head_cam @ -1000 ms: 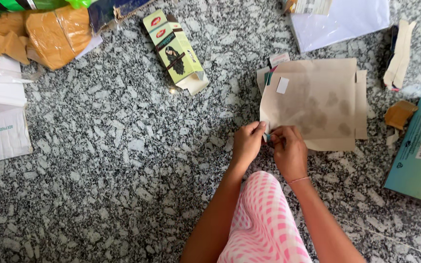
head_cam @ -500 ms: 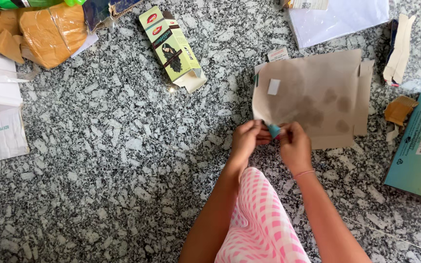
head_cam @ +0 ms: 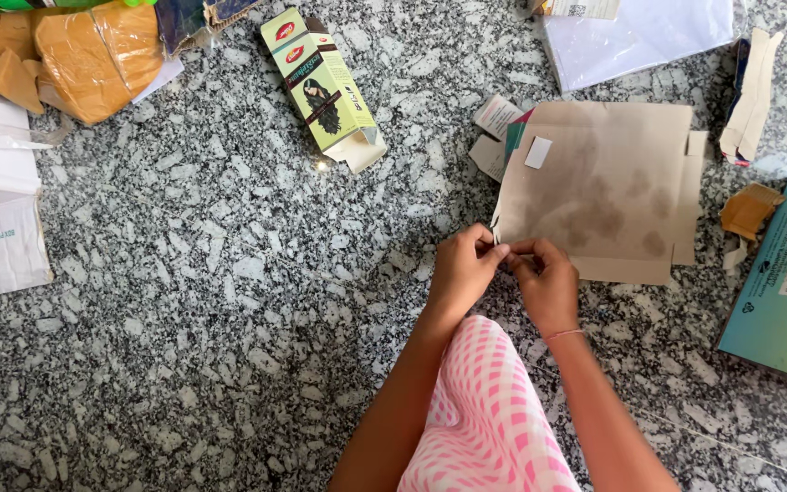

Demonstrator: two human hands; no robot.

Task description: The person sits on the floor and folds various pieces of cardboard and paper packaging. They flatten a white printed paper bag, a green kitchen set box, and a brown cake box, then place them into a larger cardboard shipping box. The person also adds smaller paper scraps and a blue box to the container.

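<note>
Flattened brown cardboard [head_cam: 598, 187], a carton opened out with its stained inner face up, lies on the speckled granite floor [head_cam: 229, 273] just ahead of the person's knee, and both hands meet at its near left corner. Seen from the head camera, the only view, the left hand [head_cam: 462, 273] pinches that corner between thumb and fingers, and the right hand [head_cam: 546, 282] is closed on the same edge right beside it, fingertips almost touching the other hand's; what sits between the fingertips is too small to make out. Gripping one corner from both sides suits peeling or tearing at a seam, since each hand can pull against the other while the rest of the sheet stays flat on the floor. A small white label [head_cam: 537, 152] sticks to the sheet near its far left corner, and a teal printed edge shows there where the outer face peeks out. Loose card scraps [head_cam: 494, 118] lie touching that far corner. A green and yellow carton [head_cam: 322, 87] lies on its side well to the left, out of the way. A teal box [head_cam: 781, 282] sits at the right edge, and white sheets [head_cam: 639, 36] lie beyond the cardboard.
</note>
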